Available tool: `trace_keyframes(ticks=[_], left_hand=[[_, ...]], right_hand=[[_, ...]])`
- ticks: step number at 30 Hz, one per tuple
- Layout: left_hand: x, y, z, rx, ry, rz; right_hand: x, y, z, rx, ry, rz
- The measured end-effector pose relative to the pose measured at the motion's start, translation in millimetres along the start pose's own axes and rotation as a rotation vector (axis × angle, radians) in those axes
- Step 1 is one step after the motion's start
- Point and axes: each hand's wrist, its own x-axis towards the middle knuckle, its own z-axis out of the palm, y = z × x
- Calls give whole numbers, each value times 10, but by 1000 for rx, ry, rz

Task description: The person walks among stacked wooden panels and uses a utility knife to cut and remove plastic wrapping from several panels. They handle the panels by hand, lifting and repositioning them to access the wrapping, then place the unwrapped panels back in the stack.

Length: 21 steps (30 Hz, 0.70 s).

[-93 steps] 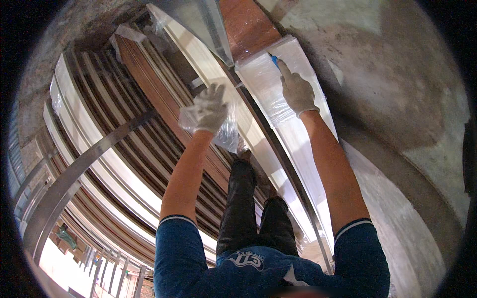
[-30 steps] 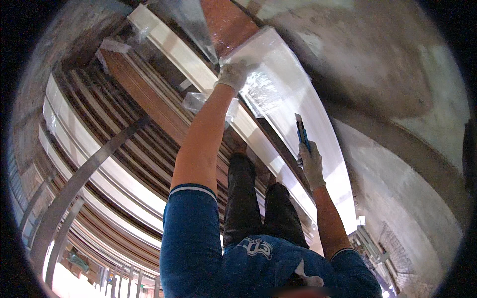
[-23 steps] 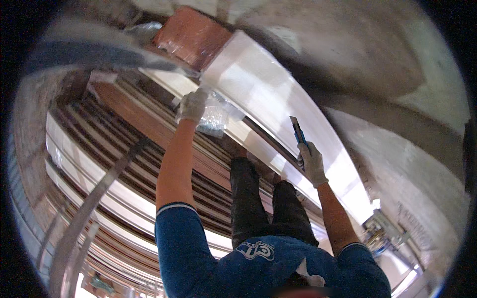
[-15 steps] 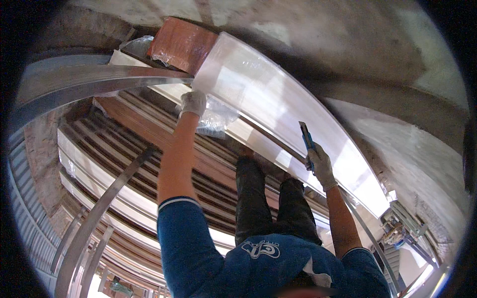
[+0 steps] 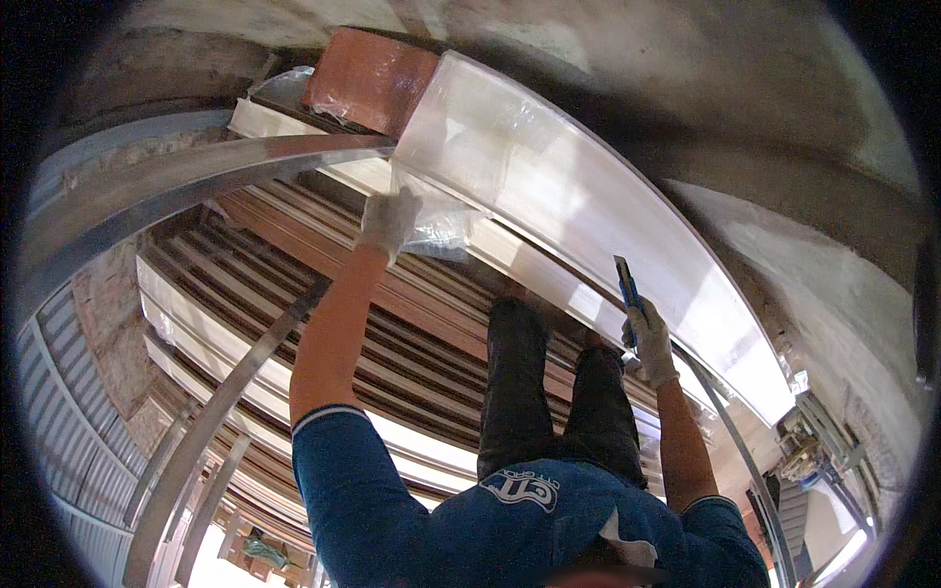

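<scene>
My gloved left hand (image 5: 390,221) is closed on clear plastic film (image 5: 441,227), which hangs loose from the near end of a long pale panel stack (image 5: 549,186). The film's gripped edge is hidden by the fingers. In my gloved right hand (image 5: 652,343) is a blue utility knife (image 5: 627,284), its tip pointing up and away from me. This hand is beside the long front edge of the pale stack, and the knife tip appears apart from the film.
A reddish-brown wrapped block (image 5: 371,80) adjoins the stack's left end. A metal beam (image 5: 216,181) curves in from the left. Long brown and white profiles (image 5: 265,294) lie in layers below, crossed by a metal post (image 5: 235,377). A rough wall (image 5: 765,88) rises behind.
My left hand has drawn the film down, slightly towards me, and more film hangs free. My right hand with the knife has shifted a little right and down in the picture, as the whole view moved.
</scene>
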Motion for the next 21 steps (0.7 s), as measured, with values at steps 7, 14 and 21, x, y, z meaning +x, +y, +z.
trace_keyframes(ticks=[7, 14, 21], left_hand=[[-22, -60, -58, -1185, -41, -666], [205, -15, 126, -647, 237, -946], [252, -294, 393, -700, 187, -558]], right_hand=[[8, -180, 108, 31, 26, -7], [163, -445, 281, -112, 90, 18], [812, -1048, 592, -598, 260, -335]])
